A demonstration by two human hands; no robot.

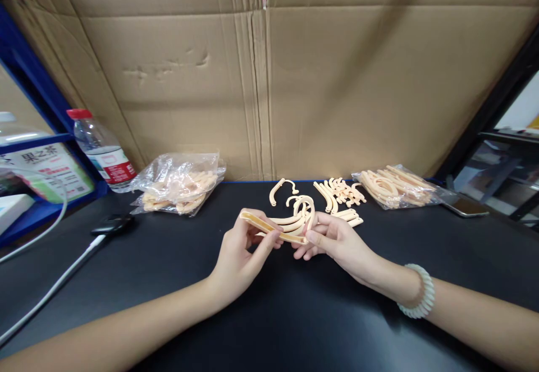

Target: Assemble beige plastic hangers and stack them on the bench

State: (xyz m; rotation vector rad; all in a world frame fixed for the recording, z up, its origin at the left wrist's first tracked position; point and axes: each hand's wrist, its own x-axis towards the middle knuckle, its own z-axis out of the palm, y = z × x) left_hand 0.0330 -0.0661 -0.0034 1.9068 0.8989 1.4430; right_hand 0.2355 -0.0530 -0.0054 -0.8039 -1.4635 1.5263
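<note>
My left hand (242,254) is closed round a long beige plastic hanger arm (263,225), its hollow channelled side turned toward me. The fingers of my right hand (332,240) pinch the right end of that arm, where the stem of a curved beige hanger hook (310,208) meets it. Whether the two pieces are joined cannot be made out. Behind my hands lie more curved hanger arms (288,221), partly hidden by the held pieces. Farther back are a loose arm (275,192) and a small hook (290,185).
Small beige parts (343,189) are heaped at the back right. Clear bags of beige pieces stand at left (181,186) and right (393,186). A bottle (107,155), a black device (112,225) with a white cable, and a phone (467,206) edge the black table (278,316).
</note>
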